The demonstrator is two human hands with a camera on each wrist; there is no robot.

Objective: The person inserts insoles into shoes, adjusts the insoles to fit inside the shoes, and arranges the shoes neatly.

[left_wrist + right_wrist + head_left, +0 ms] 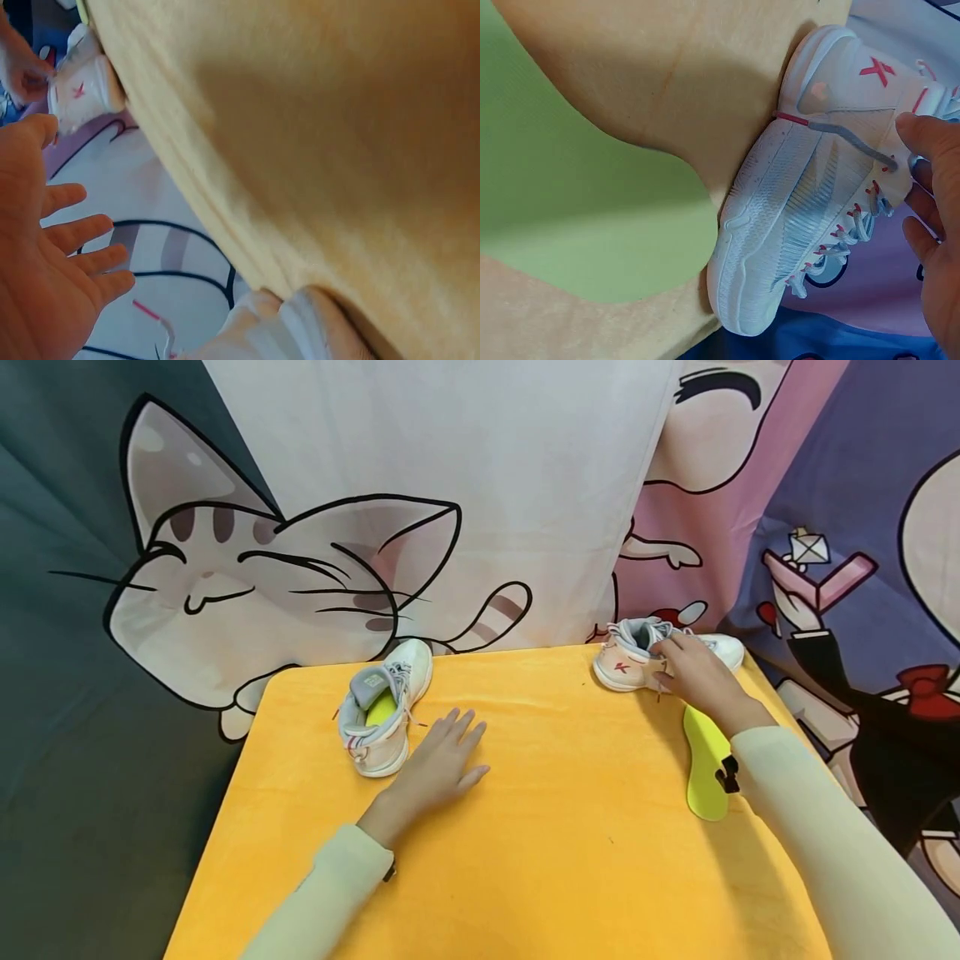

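At the table's back right lies a white sneaker (621,667) with a red mark near its heel. My right hand (693,672) pinches the edge of its opening beside the laces, thumb on the outer side in the right wrist view. A lime-green insole (705,777) lies close to this sneaker, partly under my right forearm. The other white sneaker (382,752) stands at the left, toe pointing back, with a lime-green insole (380,708) inside. Just right of it is my left hand (438,764), palm down, fingers spread, holding nothing.
Both sneakers and the loose insole are on a yellow-covered table (540,827). A cartoon-printed cloth (480,468) hangs right behind its back edge. Laces (847,232) hang loose on the right sneaker.
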